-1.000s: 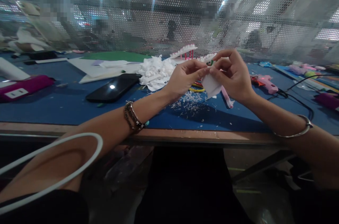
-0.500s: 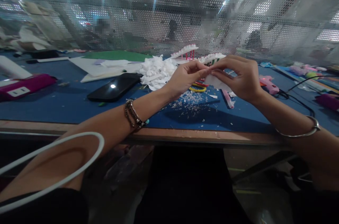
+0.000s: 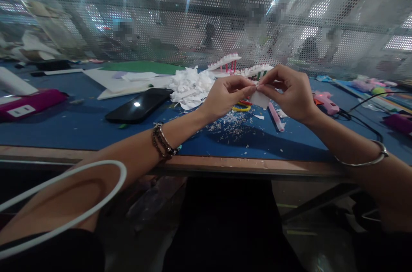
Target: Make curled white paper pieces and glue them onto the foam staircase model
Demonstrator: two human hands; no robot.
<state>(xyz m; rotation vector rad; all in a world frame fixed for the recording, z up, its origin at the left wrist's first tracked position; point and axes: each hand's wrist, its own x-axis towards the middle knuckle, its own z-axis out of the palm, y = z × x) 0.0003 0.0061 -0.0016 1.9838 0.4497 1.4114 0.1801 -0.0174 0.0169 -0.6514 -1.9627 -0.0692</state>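
My left hand (image 3: 227, 97) is nearly closed, thumb and forefinger pinched together at the upper edge of a small piece of white paper (image 3: 259, 100), my other fingers curled in. My right hand (image 3: 289, 94) pinches the same edge from the right, thumb and forefinger together, so the paper hangs between both sets of fingertips, above the blue table (image 3: 193, 137).

From the left, a magenta case (image 3: 43, 102) with a white label lies at the far-left side. Next come white sheets (image 3: 103, 80), with a green sheet (image 3: 144, 67) just beyond them, and nearer me a black phone (image 3: 144, 107). A heap of torn white paper (image 3: 190, 87) sits just left of my left hand. Under my hands are fine white scraps (image 3: 233, 125) and a yellow loop (image 3: 242, 109), partly hidden. A pink stick (image 3: 276, 117) lies right of these, and beyond my right hand, a pink glue gun (image 3: 327, 103) near a black cable (image 3: 346, 114).
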